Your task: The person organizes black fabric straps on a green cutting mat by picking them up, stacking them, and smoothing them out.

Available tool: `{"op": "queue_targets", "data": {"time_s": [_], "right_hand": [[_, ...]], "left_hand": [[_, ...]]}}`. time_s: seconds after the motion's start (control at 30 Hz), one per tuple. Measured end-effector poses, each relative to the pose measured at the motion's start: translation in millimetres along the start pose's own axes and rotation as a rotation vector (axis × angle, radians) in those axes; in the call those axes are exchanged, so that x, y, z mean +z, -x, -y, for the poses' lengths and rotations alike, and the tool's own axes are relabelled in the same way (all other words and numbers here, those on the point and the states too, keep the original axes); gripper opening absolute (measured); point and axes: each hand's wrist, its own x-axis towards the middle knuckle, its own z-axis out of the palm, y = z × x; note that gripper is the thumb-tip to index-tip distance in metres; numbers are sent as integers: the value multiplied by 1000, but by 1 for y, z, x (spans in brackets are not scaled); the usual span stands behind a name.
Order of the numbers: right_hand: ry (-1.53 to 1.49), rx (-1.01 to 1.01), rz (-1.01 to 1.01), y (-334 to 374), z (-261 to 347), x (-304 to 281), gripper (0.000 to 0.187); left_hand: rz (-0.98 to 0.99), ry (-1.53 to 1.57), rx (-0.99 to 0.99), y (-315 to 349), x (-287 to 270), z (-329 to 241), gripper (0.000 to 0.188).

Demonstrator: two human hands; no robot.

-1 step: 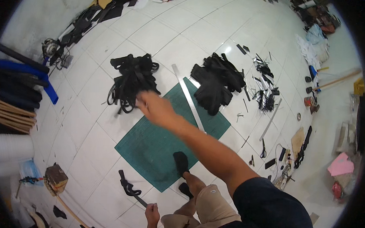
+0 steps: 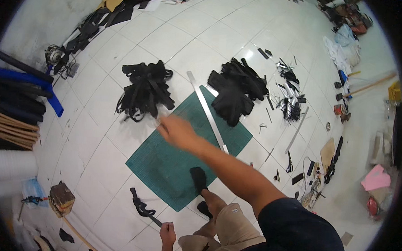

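Note:
My left hand [image 2: 167, 234], low in the view, grips the end of a black strap [image 2: 142, 208]. The strap's far part lies bunched and looped on the tiles. My right arm reaches forward across the green cutting mat [image 2: 163, 168]. At its end my right hand [image 2: 178, 132] is over the mat's left edge, just on the near side of a heap of black straps [image 2: 146, 91]. Its fingertips are smeared by motion, and I cannot make out anything in them. To the right, a second pile of black strap bundles [image 2: 238, 91] overlaps the mat's far corner.
A metal ruler [image 2: 207, 112] lies across the mat. Shiny scraps [image 2: 292, 100], another metal strip [image 2: 297, 129] and scissors [image 2: 289, 162] are on the tiles at right. Rolls of material [image 2: 14, 90] stand at left. My foot [image 2: 198, 179] in a black sock is on the mat.
My right hand has drawn back a little from the left strap heap, toward me and slightly right. My left hand keeps its hold on the strap.

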Motion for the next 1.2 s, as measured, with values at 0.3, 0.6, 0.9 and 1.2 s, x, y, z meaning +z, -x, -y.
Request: {"op": "queue_targets", "data": {"time_s": [0.3,0.6,0.9,1.2], "right_hand": [[265,821,947,618,-245,129,40],[-259,1080,234,695,-190,84,52],[-333,1202,127,724,-209,68,49],[-432,1139,218,691,-250,-24,49]], "left_hand": [[18,-146,70,74,-6,6,21],[156,-433,142,108,-5,7,26],[221,-605,486,51,28,-54,28],[185,-707,308,50,44,-50,35]]}}
